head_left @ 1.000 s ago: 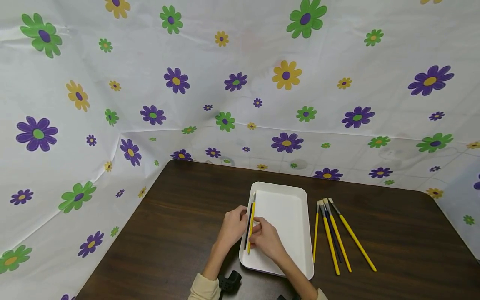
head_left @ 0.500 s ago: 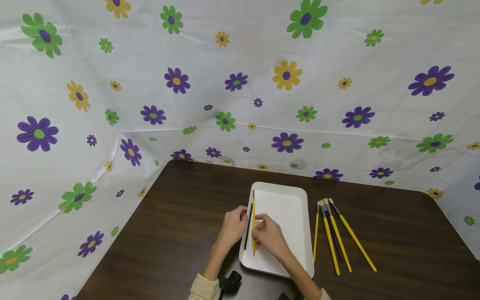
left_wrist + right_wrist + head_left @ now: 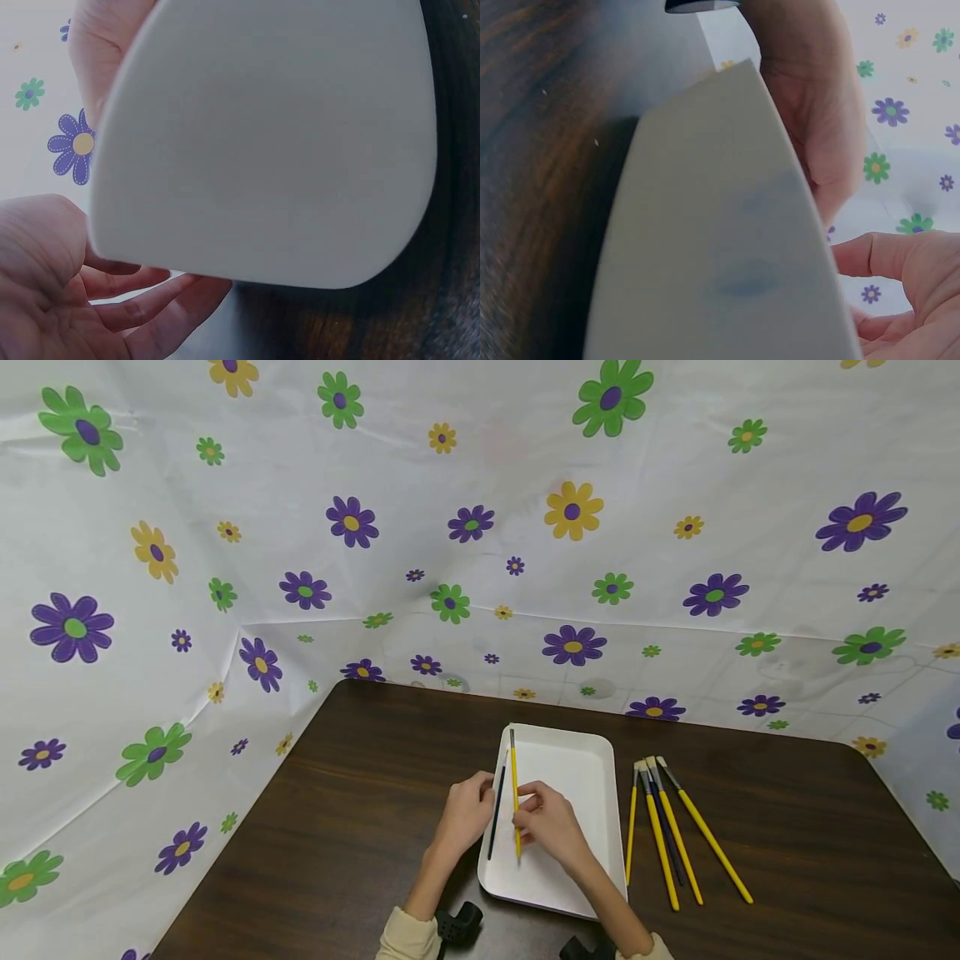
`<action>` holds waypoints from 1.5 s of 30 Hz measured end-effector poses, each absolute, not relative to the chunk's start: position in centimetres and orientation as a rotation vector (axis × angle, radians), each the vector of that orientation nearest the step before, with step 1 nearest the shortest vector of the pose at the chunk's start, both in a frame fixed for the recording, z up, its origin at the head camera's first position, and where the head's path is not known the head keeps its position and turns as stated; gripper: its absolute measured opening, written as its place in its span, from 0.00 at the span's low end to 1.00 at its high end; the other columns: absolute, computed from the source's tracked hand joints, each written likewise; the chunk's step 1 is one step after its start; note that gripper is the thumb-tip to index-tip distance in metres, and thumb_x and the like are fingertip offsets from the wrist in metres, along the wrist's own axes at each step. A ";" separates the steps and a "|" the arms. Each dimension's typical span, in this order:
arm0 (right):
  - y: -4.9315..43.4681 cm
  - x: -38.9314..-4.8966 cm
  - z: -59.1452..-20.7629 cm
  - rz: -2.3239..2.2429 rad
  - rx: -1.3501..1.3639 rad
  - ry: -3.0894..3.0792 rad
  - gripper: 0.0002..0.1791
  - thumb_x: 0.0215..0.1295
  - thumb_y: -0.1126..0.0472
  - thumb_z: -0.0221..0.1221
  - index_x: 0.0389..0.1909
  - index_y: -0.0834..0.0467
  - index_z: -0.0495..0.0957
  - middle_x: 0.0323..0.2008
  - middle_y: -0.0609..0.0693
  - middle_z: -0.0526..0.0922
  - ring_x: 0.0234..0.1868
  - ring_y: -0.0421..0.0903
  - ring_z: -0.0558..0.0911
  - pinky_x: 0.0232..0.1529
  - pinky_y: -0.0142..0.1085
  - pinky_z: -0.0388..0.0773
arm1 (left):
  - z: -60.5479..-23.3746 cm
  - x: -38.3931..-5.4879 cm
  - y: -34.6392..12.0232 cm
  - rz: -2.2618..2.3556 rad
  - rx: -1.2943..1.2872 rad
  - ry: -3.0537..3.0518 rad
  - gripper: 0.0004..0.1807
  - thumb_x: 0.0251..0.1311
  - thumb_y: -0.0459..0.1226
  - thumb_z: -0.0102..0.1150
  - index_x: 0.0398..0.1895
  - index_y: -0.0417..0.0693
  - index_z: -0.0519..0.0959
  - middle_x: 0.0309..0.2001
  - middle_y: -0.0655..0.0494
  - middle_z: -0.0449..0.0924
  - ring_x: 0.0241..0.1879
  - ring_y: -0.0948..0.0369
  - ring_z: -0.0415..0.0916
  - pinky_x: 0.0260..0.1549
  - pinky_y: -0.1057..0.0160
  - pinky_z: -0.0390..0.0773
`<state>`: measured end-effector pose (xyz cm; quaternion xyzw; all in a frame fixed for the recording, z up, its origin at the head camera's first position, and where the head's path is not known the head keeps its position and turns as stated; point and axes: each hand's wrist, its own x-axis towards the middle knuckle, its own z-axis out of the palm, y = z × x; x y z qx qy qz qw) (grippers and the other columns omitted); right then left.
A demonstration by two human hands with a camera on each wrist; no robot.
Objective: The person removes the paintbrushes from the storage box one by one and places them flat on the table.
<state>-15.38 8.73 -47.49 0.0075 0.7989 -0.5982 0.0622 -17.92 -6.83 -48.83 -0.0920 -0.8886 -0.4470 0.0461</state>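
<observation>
In the head view, a white rectangular tray lies on the dark table. My left hand holds its left rim, fingers bent at the edge; the left wrist view shows that hand against the tray's wall. Over the tray, my right hand pinches a yellow-handled paintbrush, bristle end pointing away from me. A dark-handled paintbrush lies along the tray's left side. In the right wrist view, the tray's wall hides part of my right hand.
Right of the tray, several paintbrushes lie on the table, mostly yellow-handled with one dark, bristle ends away from me. A white flowered cloth hangs behind the table and along its left side.
My right hand has moved right and slightly away from me with the yellow paintbrush, widening its gap from the dark one. My left hand has stayed at the rim.
</observation>
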 end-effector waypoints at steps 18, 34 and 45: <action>11.5 -16.2 -45.8 -1.840 0.130 2.421 0.19 0.59 0.73 0.63 0.53 0.71 0.77 0.31 0.55 0.81 0.27 0.47 0.83 0.29 0.41 0.85 | -49.0 -17.8 -7.0 -1.432 -0.292 -2.719 0.15 0.71 0.27 0.51 0.55 0.29 0.81 0.31 0.50 0.83 0.24 0.63 0.73 0.25 0.63 0.75; 15.8 -17.0 -44.3 -1.762 0.127 2.416 0.21 0.66 0.72 0.64 0.57 0.74 0.74 0.36 0.57 0.80 0.33 0.47 0.84 0.32 0.40 0.86 | -49.1 -17.7 -7.1 -1.453 -0.307 -2.727 0.16 0.72 0.27 0.50 0.57 0.27 0.79 0.28 0.53 0.78 0.19 0.64 0.67 0.21 0.65 0.70; 18.0 -17.0 -43.9 -1.731 0.065 2.432 0.24 0.67 0.71 0.63 0.60 0.75 0.71 0.38 0.58 0.81 0.35 0.48 0.84 0.34 0.42 0.86 | -49.1 -17.8 -7.1 -1.427 -0.303 -2.725 0.15 0.72 0.27 0.50 0.56 0.27 0.80 0.28 0.54 0.78 0.20 0.64 0.68 0.22 0.65 0.71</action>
